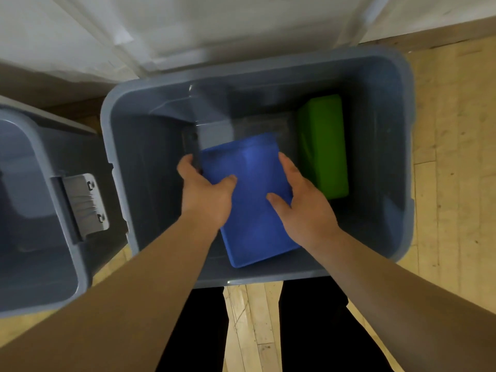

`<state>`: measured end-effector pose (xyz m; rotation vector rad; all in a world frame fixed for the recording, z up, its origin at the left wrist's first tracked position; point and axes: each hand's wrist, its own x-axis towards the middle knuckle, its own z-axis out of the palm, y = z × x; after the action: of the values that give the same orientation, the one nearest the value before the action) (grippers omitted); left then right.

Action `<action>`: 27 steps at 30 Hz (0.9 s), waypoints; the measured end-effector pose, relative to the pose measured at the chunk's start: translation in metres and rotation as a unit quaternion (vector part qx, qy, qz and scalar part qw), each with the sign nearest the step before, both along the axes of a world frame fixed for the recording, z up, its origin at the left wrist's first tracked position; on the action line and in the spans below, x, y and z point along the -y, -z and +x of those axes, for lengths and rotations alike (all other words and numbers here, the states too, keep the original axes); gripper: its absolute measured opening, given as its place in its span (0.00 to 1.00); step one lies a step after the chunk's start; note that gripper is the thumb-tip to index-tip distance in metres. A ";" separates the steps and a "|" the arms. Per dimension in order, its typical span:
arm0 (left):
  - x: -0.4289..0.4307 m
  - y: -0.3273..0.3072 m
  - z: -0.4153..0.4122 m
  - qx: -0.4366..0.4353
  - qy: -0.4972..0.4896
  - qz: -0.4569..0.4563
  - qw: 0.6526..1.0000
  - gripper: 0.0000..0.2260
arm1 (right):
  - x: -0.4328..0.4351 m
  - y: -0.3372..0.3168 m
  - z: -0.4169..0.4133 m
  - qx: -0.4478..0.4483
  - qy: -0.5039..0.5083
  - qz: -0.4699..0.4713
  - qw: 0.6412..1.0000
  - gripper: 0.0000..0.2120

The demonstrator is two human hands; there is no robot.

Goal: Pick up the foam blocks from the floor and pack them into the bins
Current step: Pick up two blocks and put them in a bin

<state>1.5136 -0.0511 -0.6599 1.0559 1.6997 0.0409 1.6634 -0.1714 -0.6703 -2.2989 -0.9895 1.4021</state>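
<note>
Hands: blue block (252,200) is gripped by left hand (205,194) and right hand (303,208).
Advice: it should be lowered flat into the bin (397,157), beside the green block (323,146).

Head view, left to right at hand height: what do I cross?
Second grey plastic bin → left hand → blue rectangular foam block → right hand → green rectangular foam block → large grey plastic bin's right wall → light wooden floor.

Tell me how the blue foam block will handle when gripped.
Probably light: the left hand and right hand hold the blue foam block by its edges alone. Likely stiff: no sag shows. Flat faces suggest it won't roll.
</note>
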 end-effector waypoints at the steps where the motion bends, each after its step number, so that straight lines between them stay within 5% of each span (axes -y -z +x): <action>1: 0.005 0.006 -0.001 0.008 0.035 -0.016 0.999 0.38 | 0.002 0.003 0.002 0.011 -0.002 -0.010 1.000 0.37; 10: -0.004 0.057 0.031 0.047 0.231 -0.027 0.971 0.44 | -0.013 0.039 0.051 0.140 -0.085 -0.059 0.985 0.33; 14: 0.002 0.043 0.017 -0.055 0.402 -0.024 0.914 0.42 | -0.017 0.021 0.057 0.185 -0.156 -0.099 0.965 0.35; 21: 0.003 -0.097 -0.043 -0.166 0.508 0.007 0.845 0.40 | -0.022 -0.106 0.034 0.211 -0.244 -0.155 0.934 0.41; 27: -0.027 -0.283 -0.091 -0.170 0.489 0.060 0.853 0.39 | -0.030 -0.280 -0.001 0.202 -0.230 -0.144 0.941 0.42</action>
<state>1.4228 -0.0245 -0.3772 2.0077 1.2708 -0.7398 1.6624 -0.1412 -0.3903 -2.7715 -1.6286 1.3238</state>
